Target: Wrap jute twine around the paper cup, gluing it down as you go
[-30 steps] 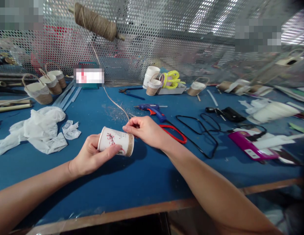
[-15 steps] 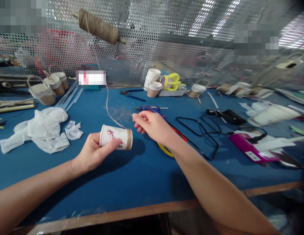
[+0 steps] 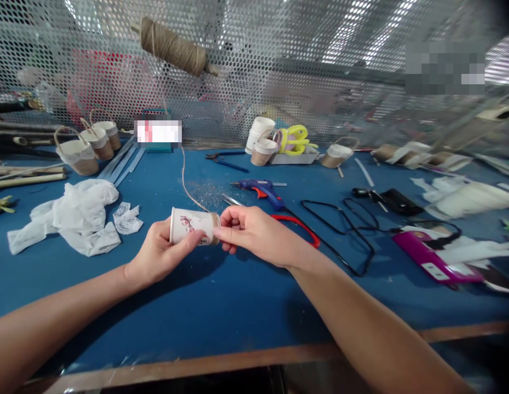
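Left hand (image 3: pixel 156 254) grips a white printed paper cup (image 3: pixel 191 225) lying sideways; right hand (image 3: pixel 254 234) pinches its jute-wrapped base. Blue tabletop (image 3: pixel 221 306) lies open toward the near edge.

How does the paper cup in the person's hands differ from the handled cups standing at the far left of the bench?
The held paper cup lies on its side, gripped by the left hand and pinched at its base by the right hand; the handled cups stand upright on the blue table. The held paper cup has only a narrow twine band at its base and no handle; the handled cups have taller brown bands and arched handles. All are whitish cups.
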Motion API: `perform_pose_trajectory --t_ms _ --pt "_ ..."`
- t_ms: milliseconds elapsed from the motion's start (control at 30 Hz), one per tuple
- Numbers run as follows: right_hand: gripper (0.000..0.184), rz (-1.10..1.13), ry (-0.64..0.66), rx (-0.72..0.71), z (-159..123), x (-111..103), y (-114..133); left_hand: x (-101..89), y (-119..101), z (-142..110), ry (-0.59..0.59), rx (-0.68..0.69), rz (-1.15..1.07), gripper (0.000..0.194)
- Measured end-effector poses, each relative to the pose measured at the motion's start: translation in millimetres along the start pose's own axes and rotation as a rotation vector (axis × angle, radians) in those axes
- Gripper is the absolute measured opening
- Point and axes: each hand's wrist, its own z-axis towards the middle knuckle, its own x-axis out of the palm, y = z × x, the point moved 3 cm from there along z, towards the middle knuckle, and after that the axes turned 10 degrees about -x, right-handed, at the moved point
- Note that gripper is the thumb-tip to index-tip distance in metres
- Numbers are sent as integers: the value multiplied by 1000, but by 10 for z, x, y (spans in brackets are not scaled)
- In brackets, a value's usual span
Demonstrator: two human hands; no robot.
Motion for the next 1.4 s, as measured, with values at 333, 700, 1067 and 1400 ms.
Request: perform_pose_trajectory --t_ms 333,700,1067,1400 --pt "23 338 9 70 80 -69 -125 22 -94 -43 87 279 198 14" --pt "19 -115 -66 -144 78 -56 -40 31 31 145 148 -533 -677 24" --pt "15 57 -297 -49 632 -271 -45 83 -3 13 208 -370 -266 22" --pt "28 146 -270 -129 1256 -263 76 96 1 14 223 -351 -238 24"
